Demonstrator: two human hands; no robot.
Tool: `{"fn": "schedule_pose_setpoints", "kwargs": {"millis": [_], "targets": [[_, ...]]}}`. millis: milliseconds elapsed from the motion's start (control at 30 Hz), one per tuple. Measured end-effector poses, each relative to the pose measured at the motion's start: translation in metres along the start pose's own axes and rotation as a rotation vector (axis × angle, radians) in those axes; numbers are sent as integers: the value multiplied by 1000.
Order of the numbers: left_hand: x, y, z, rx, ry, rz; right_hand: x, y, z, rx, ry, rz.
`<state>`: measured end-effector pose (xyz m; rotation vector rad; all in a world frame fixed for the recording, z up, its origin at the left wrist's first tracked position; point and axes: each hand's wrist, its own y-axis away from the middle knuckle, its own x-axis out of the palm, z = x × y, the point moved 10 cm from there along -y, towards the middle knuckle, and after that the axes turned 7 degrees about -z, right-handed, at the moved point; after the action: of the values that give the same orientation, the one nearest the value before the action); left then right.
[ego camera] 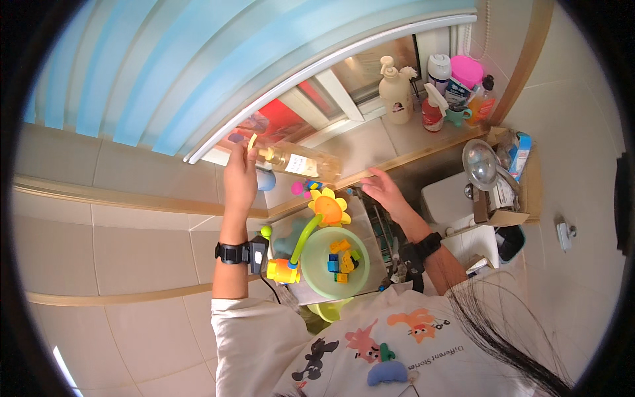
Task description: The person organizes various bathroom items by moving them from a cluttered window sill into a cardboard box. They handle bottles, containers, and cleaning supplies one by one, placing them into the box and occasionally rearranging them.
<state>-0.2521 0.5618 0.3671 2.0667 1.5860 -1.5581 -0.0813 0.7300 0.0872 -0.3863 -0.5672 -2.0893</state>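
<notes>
My left hand (240, 171) grips the pump head of a clear plastic pump bottle (325, 165), which lies tilted sideways over the tiled window ledge and bears a white label. Its base points toward my right hand (384, 191), which is empty, with fingers apart, near the ledge's wooden edge. Below and between my hands sits a pale green bowl (311, 278) with several yellow, blue and green toy building blocks (347, 260) in it. A toy sunflower shower head (328, 207) on a green stem rises beside the bowl from a yellow toy base (283, 271).
On the ledge's right stand a cream pump bottle (397, 99), a red spray bottle (432, 116) and an orange bottle (481, 106). A cardboard box (533, 198) with a metal ladle (480, 164) is at right. A blue object (266, 180) sits behind my left hand.
</notes>
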Motion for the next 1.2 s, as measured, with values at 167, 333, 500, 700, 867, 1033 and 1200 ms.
{"fn": "schedule_pose_setpoints", "kwargs": {"millis": [167, 333, 500, 700, 867, 1033, 1200], "targets": [[6, 25, -20, -74, 166, 45, 24, 17, 17, 141, -199, 228], [-15, 42, -42, -3, 310, 9, 32, 30, 60, -23, -320, 283], [-42, 59, -56, 107, 379, -49, 38, 43, 107, -240, -407, 404], [-69, 73, -73, 220, 272, -122, 43, 42, 108, -183, -398, 399], [-75, 79, -92, 302, 175, -72, 49, 40, 101, -205, -471, 420], [-75, 77, -96, 339, 183, -76, 50, 41, 100, -230, -454, 446], [-64, 73, -92, 302, 201, -67, 41, 38, 97, -248, -442, 399]]}}
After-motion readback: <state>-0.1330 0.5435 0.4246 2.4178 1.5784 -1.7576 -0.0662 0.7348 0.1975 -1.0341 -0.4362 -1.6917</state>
